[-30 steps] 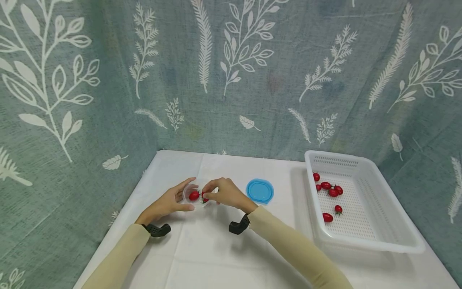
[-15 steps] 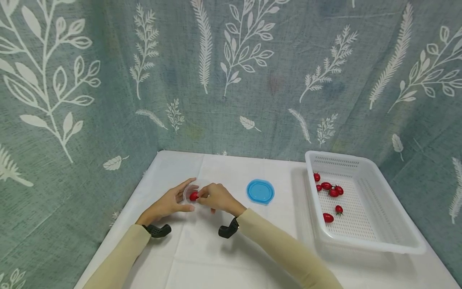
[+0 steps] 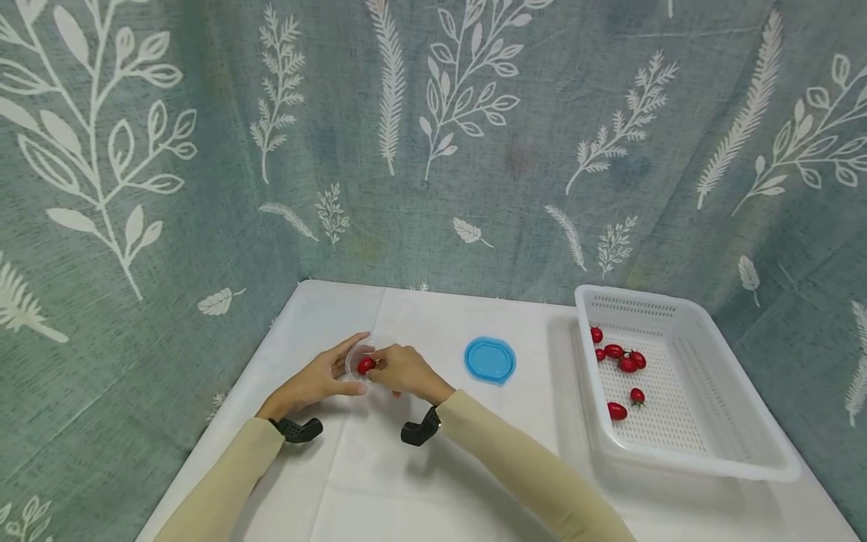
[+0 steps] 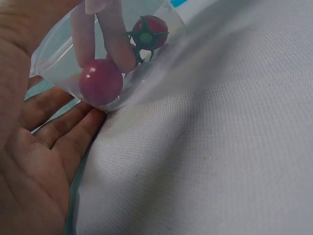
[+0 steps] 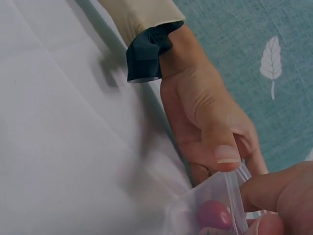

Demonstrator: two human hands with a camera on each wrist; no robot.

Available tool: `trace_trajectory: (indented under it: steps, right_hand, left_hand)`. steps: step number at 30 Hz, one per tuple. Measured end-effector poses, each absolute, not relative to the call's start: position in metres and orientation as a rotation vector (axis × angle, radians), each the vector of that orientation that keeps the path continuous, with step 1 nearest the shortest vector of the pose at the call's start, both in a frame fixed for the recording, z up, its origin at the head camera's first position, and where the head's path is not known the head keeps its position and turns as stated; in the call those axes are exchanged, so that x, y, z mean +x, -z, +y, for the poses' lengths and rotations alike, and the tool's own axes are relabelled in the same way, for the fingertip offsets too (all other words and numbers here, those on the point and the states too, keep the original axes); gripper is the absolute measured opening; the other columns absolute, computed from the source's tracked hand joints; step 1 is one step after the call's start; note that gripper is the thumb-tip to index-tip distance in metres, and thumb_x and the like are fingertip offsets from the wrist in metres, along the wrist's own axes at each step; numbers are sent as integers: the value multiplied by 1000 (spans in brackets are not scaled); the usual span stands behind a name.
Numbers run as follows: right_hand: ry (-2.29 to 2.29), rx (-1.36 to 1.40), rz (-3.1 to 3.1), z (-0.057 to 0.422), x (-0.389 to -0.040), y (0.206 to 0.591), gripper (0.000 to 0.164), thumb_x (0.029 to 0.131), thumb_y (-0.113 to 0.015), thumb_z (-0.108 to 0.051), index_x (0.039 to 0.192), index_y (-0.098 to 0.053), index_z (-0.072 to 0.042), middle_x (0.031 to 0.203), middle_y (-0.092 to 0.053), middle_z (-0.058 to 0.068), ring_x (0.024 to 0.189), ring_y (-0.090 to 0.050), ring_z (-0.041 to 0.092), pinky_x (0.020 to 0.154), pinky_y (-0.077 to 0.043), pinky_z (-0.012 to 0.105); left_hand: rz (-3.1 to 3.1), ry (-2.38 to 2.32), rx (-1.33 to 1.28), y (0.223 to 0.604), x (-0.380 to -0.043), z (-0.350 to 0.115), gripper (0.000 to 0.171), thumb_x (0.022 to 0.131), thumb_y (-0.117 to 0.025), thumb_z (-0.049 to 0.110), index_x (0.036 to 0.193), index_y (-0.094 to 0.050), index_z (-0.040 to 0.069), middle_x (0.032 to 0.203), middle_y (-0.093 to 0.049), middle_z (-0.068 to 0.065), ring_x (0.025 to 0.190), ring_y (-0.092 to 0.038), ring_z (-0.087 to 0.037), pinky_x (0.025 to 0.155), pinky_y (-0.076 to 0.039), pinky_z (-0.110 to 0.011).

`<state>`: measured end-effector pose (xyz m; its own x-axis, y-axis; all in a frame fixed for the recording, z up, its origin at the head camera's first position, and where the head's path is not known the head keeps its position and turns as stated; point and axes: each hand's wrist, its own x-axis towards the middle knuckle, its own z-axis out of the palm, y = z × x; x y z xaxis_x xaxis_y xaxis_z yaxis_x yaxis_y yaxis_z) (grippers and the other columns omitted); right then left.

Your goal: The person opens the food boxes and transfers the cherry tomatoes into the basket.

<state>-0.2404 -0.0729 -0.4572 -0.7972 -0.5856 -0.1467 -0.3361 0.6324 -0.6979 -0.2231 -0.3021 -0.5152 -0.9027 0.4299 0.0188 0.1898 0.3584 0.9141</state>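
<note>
My left hand (image 3: 317,381) holds a small clear plastic container (image 4: 171,36) from its left side, thumb on the near side and fingers round the far side. In the right wrist view that thumb lies at the container's rim. My right hand (image 3: 409,372) reaches inside, fingertips pinching a cherry tomato that is mostly hidden behind its fingers in the left wrist view. Another cherry tomato (image 4: 101,84) sits low against the container wall, right at a right-hand fingertip. A further one with a green calyx (image 4: 152,30) lies on the other side of the fingers.
A blue lid (image 3: 490,360) lies on the white tablecloth (image 3: 393,482) right of the hands. Farther right stands a white perforated basket (image 3: 704,470) with several cherry tomatoes (image 3: 628,365) along its left side. Patterned green-grey cloth (image 3: 433,226) hangs behind and at the sides.
My right hand has moved left, bringing the cherry tomato from the container's right edge down inside it. My left hand has kept its hold. The lid and basket stay where they were.
</note>
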Motion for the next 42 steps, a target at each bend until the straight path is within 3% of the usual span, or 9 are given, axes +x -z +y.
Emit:
trace_trajectory:
  steps: [4, 9, 15, 20, 25, 29, 42]
  right_hand:
    - [880, -748, 2515, -75, -240, 454, 42, 101, -65, -24, 141, -65, -11, 75, -72, 5, 51, -65, 30, 42, -40, 24]
    - [863, -747, 2493, -76, -240, 455, 38, 102, -64, -26, 138, -67, -16, 68, -64, 6, 51, -63, 31, 40, -39, 24]
    - [936, -740, 2445, -73, -239, 456, 28, 100, -66, -23, 127, -74, -20, 58, -55, 1, 40, -46, 18, 40, -35, 23]
    - [1090, -696, 2316, -70, -239, 456, 27, 99, -66, -19, 125, -74, -16, 75, -68, 9, 40, -34, 13, 40, -32, 25]
    - [1219, -573, 2213, -70, -240, 457, 26, 99, -70, -22, 122, -75, -13, 99, -73, 5, 53, -40, 13, 47, -35, 25]
    - [1269, -506, 2177, -70, -241, 458, 26, 98, -73, -21, 121, -76, -11, 99, -74, 7, 52, -38, 13, 46, -32, 24]
    - [1410, -540, 2076, -67, -246, 465, 13, 92, -80, -24, 101, -78, -14, 80, -64, 4, 50, -33, 12, 45, -27, 25]
  left_hand:
    - [2388, -1571, 565, 514, -223, -301, 102, 86, -87, 25, 165, -23, 35, 171, -16, -4, 155, -17, -35, 120, -25, -58]
    - [2372, -1581, 575, 515, -224, -302, 102, 86, -87, 24, 165, -22, 32, 170, -18, -7, 155, -19, -35, 120, -25, -58]
    - [2337, -1607, 592, 515, -223, -300, 104, 87, -86, 21, 166, -19, 26, 170, -17, -9, 155, -20, -35, 120, -26, -58]
    - [2340, -1601, 575, 514, -222, -301, 104, 86, -87, 23, 166, -20, 29, 170, -17, -9, 155, -19, -37, 120, -25, -60]
    - [2355, -1590, 554, 514, -222, -302, 102, 86, -87, 24, 165, -22, 35, 168, -26, -5, 155, -21, -35, 120, -24, -61]
    - [2359, -1582, 576, 514, -223, -301, 102, 87, -86, 23, 165, -21, 34, 162, -38, -4, 154, -26, -32, 121, -25, -59]
    - [2389, -1567, 578, 513, -224, -302, 102, 86, -87, 23, 164, -22, 36, 165, -32, -6, 154, -23, -34, 119, -28, -59]
